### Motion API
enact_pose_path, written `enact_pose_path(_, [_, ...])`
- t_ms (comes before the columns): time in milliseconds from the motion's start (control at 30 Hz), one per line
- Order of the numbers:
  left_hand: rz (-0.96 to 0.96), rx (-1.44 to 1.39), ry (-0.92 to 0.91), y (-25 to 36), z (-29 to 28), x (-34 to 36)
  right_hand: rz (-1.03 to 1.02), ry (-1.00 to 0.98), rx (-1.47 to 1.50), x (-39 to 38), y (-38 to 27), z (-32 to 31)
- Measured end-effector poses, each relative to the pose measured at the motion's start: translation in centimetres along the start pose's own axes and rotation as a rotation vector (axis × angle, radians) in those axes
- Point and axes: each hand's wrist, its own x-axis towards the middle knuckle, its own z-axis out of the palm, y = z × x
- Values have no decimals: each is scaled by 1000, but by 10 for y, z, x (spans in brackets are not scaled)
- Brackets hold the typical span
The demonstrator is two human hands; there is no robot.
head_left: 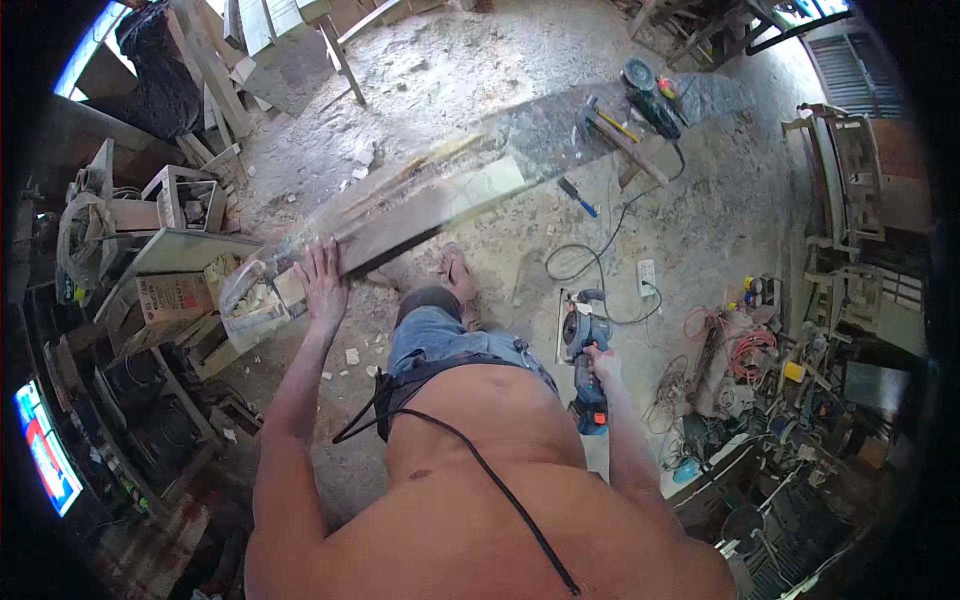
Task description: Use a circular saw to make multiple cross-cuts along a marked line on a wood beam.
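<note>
My left hand (323, 280) lies with fingers spread on the near end of a long wooden board (400, 227), which rests along a dusty bench top (705, 95) that runs diagonally away to the right. My right hand (603, 365) grips the handle of a blue and black cordless power saw (583, 330), held low beside my right hip. A hammer (625, 145), an angle grinder (653, 105) and a yellow-handled tool (620, 126) lie near the far end of the bench. A blue-handled tool (578, 197) is just beside the board.
A white power strip (647, 281) with black cords is on the right. Coiled orange hose (750, 350) and cluttered tools are at lower right. Stacked wood, a cardboard box (170, 305) and a lit screen (45, 445) line the left. Chair frames (840, 190) stand at far right.
</note>
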Motion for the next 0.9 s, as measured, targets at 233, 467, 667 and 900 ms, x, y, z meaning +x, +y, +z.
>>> enact_pose_path(233, [-170,-186,-36,56,-38,22,-81,27,154,-44,102,20])
enact_pose_path(467, [-28,-262,-247,51,-33,92,-228,115,-310,-51,258,12])
enact_pose_path(667, [69,-634,-596,-13,-31,175,191,5,-191,-98,310,11])
enact_pose_path(900, [-85,-628,-580,-29,-49,201,205,-27,0,-135,305,13])
